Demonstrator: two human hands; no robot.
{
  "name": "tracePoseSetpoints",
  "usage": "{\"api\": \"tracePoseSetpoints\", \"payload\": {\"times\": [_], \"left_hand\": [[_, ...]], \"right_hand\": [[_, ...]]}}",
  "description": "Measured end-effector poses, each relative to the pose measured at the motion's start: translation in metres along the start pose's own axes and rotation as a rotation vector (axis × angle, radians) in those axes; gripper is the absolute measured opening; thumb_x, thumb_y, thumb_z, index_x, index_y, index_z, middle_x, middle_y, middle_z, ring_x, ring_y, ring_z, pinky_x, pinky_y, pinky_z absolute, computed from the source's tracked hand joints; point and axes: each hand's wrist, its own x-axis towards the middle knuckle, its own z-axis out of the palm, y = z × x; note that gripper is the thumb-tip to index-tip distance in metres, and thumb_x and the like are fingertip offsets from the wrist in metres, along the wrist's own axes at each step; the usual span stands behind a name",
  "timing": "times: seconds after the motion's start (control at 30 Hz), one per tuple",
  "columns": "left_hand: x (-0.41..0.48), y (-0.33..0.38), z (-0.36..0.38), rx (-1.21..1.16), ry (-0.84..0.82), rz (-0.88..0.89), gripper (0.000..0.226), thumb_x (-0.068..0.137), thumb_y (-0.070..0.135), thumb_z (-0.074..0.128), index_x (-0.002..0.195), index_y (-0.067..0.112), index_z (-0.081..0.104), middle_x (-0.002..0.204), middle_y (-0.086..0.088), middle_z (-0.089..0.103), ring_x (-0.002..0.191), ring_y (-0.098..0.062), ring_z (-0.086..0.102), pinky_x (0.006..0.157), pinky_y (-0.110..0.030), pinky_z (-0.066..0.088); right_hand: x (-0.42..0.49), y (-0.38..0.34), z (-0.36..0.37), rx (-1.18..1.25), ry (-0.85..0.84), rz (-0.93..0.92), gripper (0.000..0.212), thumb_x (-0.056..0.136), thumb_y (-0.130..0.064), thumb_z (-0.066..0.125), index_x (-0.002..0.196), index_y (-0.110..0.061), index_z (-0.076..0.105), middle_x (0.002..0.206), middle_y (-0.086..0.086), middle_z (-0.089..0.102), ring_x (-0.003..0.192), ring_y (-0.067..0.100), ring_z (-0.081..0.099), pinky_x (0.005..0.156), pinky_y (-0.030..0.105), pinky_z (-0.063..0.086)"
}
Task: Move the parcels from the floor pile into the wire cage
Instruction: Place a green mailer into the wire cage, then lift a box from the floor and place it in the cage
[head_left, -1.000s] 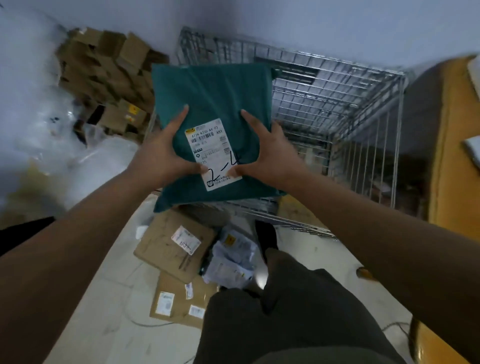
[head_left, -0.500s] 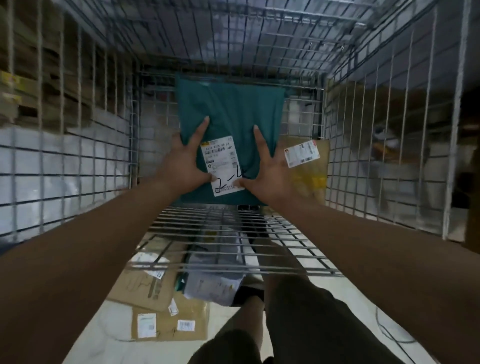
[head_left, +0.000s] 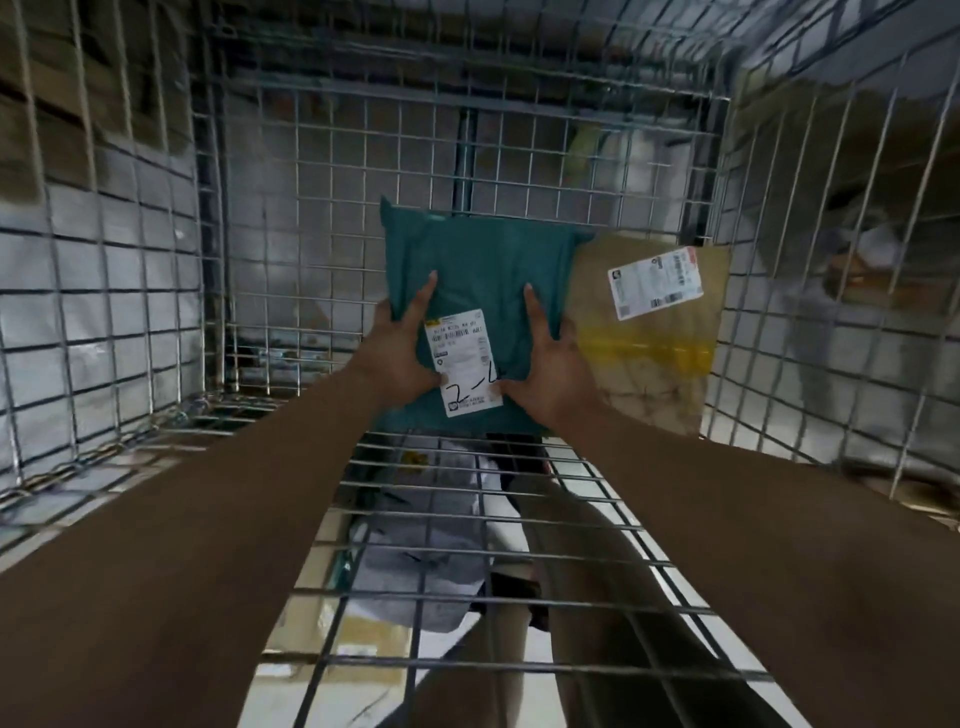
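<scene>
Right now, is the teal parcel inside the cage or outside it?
Inside: mesh of the cage surrounds the teal parcel, gripped by left hand and right hand. Set down or not: cannot tell.

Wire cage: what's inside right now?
Inside the wire cage: a teal parcel, held by the left hand and right hand, beside a brown parcel at its right. What lies under the teal parcel is covered.

Two long bare forearms (head_left: 218, 545), bare hands (head_left: 402, 358), bare lower legs (head_left: 597, 639) beneath.
</scene>
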Motion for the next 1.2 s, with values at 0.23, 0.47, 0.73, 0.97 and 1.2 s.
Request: {"api": "tracePoseSetpoints", "payload": {"times": [0.23, 0.47, 0.73, 0.97, 1.2], "left_hand": [[0.003, -0.015, 0.016, 0.130, -0.167, -0.005, 0.126, 0.081, 0.036, 0.085, 0.160, 0.042, -0.013, 0.168, -0.018, -0.015, 0.153, -0.039, 0.021, 0.123, -0.042, 0.030], [-0.002, -0.005, 0.007, 0.234, -0.223, -0.015, 0.108, 0.091, 0.023, 0.076, 0.163, 0.039, -0.003, 0.170, -0.016, -0.006, 0.147, -0.037, 0.036, 0.120, -0.039, 0.035], [-0.096, 0.032, -0.095, -0.091, 0.059, 0.085, 0.108, 0.080, 0.027, 0.087, 0.163, 0.037, 0.020, 0.156, -0.011, 0.040, 0.127, -0.035, 0.055, 0.104, -0.032, 0.044], [-0.230, 0.039, -0.192, -0.162, 0.305, 0.075, 0.101, 0.078, 0.022, 0.087, 0.158, 0.044, 0.030, 0.147, -0.001, 0.047, 0.113, -0.015, 0.058, 0.092, -0.025, 0.051], [-0.415, 0.007, -0.206, -0.374, 0.719, 0.057, 0.083, 0.080, 0.023, 0.086, 0.150, 0.044, 0.047, 0.123, 0.006, 0.060, 0.076, -0.008, 0.067, 0.063, -0.006, 0.046]], "right_hand": [[0.011, 0.005, 0.013, -0.209, -0.072, 0.071, 0.131, 0.078, -0.054, 0.082, 0.159, -0.041, -0.019, 0.145, 0.021, 0.032, 0.108, 0.035, 0.060, 0.084, 0.044, 0.057], [0.014, -0.005, -0.005, -0.460, 0.035, 0.053, 0.116, 0.089, -0.045, 0.075, 0.161, -0.036, -0.014, 0.153, 0.019, 0.028, 0.124, 0.038, 0.048, 0.076, 0.044, 0.050], [-0.035, -0.099, -0.085, -0.231, 0.011, -0.295, 0.096, 0.084, -0.055, 0.074, 0.161, -0.034, 0.021, 0.153, 0.009, 0.040, 0.125, 0.034, 0.058, 0.096, 0.044, 0.053], [-0.133, -0.223, -0.152, -0.209, 0.047, -0.523, 0.092, 0.080, -0.064, 0.076, 0.157, -0.038, 0.032, 0.153, -0.001, 0.041, 0.130, 0.025, 0.054, 0.095, 0.039, 0.051], [-0.266, -0.338, -0.164, -0.243, -0.011, -0.830, 0.082, 0.081, -0.058, 0.078, 0.152, -0.039, 0.041, 0.139, -0.002, 0.052, 0.111, 0.016, 0.061, 0.094, 0.040, 0.054]]}}
